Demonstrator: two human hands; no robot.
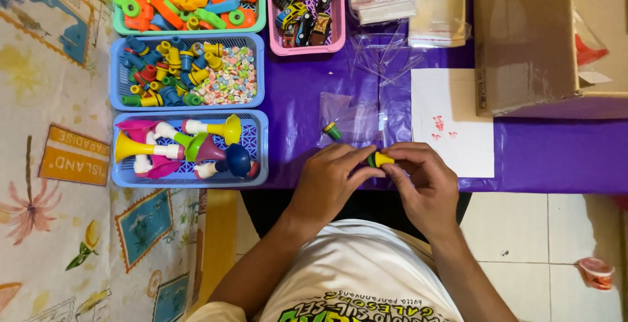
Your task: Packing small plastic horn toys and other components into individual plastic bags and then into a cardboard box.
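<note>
Hands meet at the near edge of the worktop (314, 86), which is covered in purple cloth, and between them sits a small yellow-and-green toy piece (379, 159). The left hand (327, 181) pinches its green end with thumb and forefinger; the right hand (425, 181) closes its grip on the yellow end, fingers curled over the top. Both grips are narrow and both are on the piece, so neither hand is nearer than the other. The piece's long axis runs left to right, roughly along the worktop's edge, with green toward the left hand and yellow toward the right.

Just beyond the hands, toward the far side and slightly left, lies a clear plastic bag (350, 119) with a second small green-and-yellow piece (332, 130) at its corner, apart from both hands but closer to the left. A white sheet of paper (451, 122) lies right of the bag. Left of the hands, a blue basket (190, 179) holds toy horns, well apart from the grip.
</note>
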